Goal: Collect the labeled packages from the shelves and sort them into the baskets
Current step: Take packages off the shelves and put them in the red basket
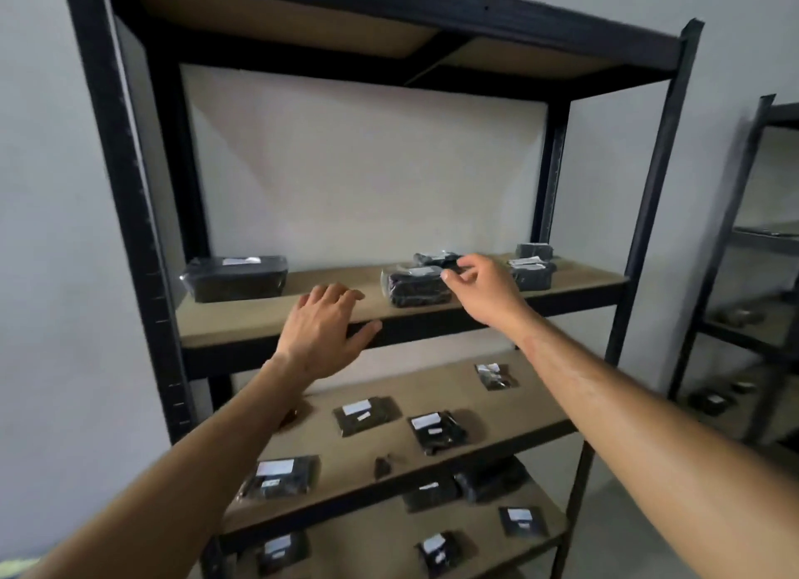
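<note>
At far left on the upper shelf [268, 319], a raw fibreboard slab in a black steel frame [116, 154], sits a long boxy package [237, 277], black under glossy film with a white label on top. My left hand [322, 334] lies flat on the shelf's front lip, fingers spread, its grip open and holding nothing. Just right of it stands a plump, crinkly wrapped bundle [415, 286], also labelled. My right hand [484, 291] reaches beside it, thumb and forefinger pinching at its top right corner near the label; whether that grip has truly closed on the film I cannot tell. More small dark packs [531, 271] sit behind and to the right. On the lower shelf [432, 388], flat labelled pouches [367, 414] lie scattered.
</note>
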`<control>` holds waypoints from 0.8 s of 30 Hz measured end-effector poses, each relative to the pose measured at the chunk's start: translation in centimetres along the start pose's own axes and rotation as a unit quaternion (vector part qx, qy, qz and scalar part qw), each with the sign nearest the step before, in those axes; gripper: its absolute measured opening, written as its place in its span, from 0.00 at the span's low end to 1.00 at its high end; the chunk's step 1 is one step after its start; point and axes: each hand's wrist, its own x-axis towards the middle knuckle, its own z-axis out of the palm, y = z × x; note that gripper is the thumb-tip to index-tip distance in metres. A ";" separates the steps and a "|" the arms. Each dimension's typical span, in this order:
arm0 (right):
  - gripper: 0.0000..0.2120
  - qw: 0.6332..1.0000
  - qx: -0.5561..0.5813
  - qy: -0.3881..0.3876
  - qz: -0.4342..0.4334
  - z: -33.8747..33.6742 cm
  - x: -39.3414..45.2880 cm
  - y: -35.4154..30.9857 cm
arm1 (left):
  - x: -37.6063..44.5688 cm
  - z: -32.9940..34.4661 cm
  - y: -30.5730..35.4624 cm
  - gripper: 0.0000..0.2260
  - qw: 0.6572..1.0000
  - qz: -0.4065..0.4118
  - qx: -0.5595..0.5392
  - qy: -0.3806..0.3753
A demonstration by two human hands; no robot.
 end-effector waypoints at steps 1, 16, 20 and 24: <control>0.22 1.000 -0.008 -0.004 0.012 0.2 1.6 0.2 | 0.6 0.9 -0.4 0.29 0.999 -0.014 0.013 -0.027; 0.43 0.971 0.078 -0.199 0.108 5.0 9.3 3.2 | 0.4 4.0 -0.7 0.23 0.994 0.010 0.089 0.068; 0.31 0.967 0.205 -0.134 0.074 5.0 7.6 3.5 | 0.0 3.8 -1.0 0.24 0.996 0.010 0.073 0.058; 0.22 0.957 0.268 -0.096 0.048 4.3 3.8 2.8 | -1.4 2.8 -1.2 0.24 0.999 0.024 0.012 0.030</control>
